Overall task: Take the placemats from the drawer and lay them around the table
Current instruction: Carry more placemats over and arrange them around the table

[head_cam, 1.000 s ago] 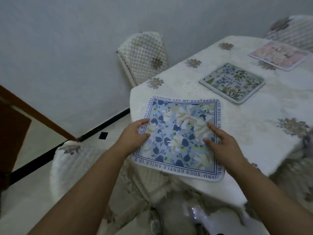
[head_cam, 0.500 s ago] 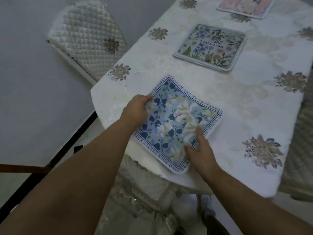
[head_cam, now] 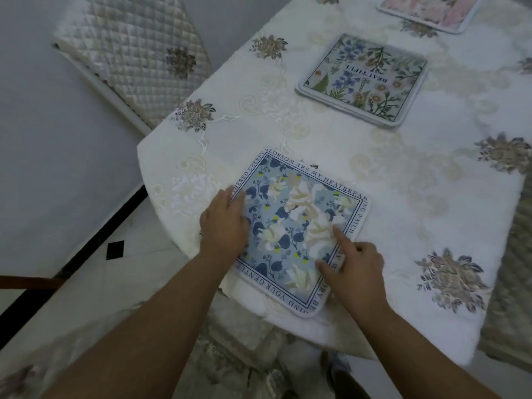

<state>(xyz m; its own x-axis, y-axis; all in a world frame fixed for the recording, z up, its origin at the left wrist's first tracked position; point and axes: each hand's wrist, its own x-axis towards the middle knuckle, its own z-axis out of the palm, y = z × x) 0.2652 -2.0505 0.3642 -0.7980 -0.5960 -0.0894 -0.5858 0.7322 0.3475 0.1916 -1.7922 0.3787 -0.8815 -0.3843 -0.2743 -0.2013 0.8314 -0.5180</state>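
Blue placemat [head_cam: 299,226] is lying flat at the near corner of the table [head_cam: 417,197], turned diagonally, its nearest corner reaching the table edge. Left hand [head_cam: 224,226] is resting palm-down on the mat's left edge, fingers extended, gripping nothing. Right hand [head_cam: 357,269] is pressing on the mat's near right part with index finger and thumb stretched out, other fingers curled; nothing held. 2 more mats are lying farther along the table: a green floral mat [head_cam: 364,80] and, beyond it, a pink mat [head_cam: 426,10], partly out of view. A quilted chair [head_cam: 135,53] is standing at the table's left.
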